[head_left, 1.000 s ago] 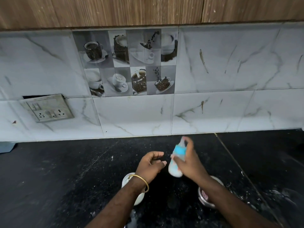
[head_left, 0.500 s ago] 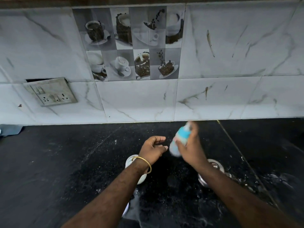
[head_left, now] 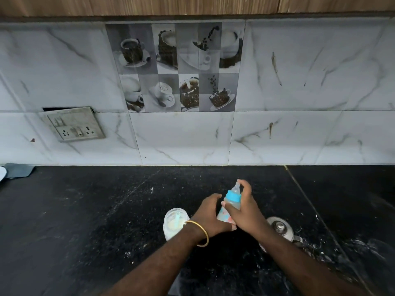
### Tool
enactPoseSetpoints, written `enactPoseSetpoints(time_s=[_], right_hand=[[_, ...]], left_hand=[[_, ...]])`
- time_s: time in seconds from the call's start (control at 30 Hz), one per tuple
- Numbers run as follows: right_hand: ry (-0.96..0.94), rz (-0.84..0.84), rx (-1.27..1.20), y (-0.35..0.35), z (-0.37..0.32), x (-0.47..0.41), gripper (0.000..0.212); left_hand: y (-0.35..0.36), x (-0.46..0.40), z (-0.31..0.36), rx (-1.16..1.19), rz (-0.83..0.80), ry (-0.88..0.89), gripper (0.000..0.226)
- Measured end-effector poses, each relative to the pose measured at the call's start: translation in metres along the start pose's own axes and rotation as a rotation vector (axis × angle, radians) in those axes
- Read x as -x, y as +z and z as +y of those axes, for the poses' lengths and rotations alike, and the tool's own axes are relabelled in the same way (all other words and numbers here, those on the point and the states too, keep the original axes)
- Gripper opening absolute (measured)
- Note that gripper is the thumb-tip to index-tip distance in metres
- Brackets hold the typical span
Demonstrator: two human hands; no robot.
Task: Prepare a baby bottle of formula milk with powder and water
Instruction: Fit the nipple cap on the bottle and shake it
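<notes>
Black speckled stone counter (head_left: 85, 231) fills the lower frame under white marble-look wall tiles (head_left: 299, 82). Centre-low, the right hand (head_left: 245, 212) grips a small clear baby bottle with blue collar (head_left: 232, 198), tilted; the left hand (head_left: 210, 216) wraps its base, hiding it. A white open powder tub with blue scoop (head_left: 174, 223) and steel lidded pot (head_left: 280, 228) are partly hidden behind the wrists.

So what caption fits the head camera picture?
Both hands, left hand and right hand, hold a capped baby bottle above a black counter.

Both hands (head_left: 210, 214) (head_left: 245, 212) close together, fingers (head_left: 245, 184) curled inward.
</notes>
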State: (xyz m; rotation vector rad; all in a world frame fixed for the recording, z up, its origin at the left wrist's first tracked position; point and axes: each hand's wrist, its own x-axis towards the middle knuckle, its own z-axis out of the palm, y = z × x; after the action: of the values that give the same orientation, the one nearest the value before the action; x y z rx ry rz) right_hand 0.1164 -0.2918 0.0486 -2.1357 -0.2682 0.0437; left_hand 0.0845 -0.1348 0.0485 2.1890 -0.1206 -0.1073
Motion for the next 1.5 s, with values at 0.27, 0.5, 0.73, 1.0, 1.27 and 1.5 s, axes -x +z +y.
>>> enactPoseSetpoints(time_s=[0.27,0.5,0.73,1.0,1.27,1.5], right_hand=[[-0.143,0.209,0.095,0.01,-0.025,0.004,0.079],[-0.205,0.016,-0.107,-0.001,-0.021,0.006,0.087],[-0.242,0.046,0.004,-0.015,-0.039,-0.007,0.083],[-0.192,0.237,-0.073,-0.026,-0.037,-0.013,0.085],[-0.257,0.564,-0.206,-0.025,-0.034,-0.024,0.082],[-0.161,0.386,-0.176,-0.023,-0.021,-0.02,0.08]], left_hand=[[0.011,0.003,0.007,0.166,0.331,-0.013,0.047],[-0.003,0.005,-0.001,0.548,0.178,-0.044,0.069],[-0.003,0.005,-0.002,0.55,0.009,-0.072,0.108],[-0.017,0.002,-0.008,0.427,0.0,-0.1,0.121],[-0.021,-0.001,-0.011,0.424,0.041,-0.173,0.119],[-0.028,-0.002,-0.007,0.489,0.084,-0.167,0.073]])
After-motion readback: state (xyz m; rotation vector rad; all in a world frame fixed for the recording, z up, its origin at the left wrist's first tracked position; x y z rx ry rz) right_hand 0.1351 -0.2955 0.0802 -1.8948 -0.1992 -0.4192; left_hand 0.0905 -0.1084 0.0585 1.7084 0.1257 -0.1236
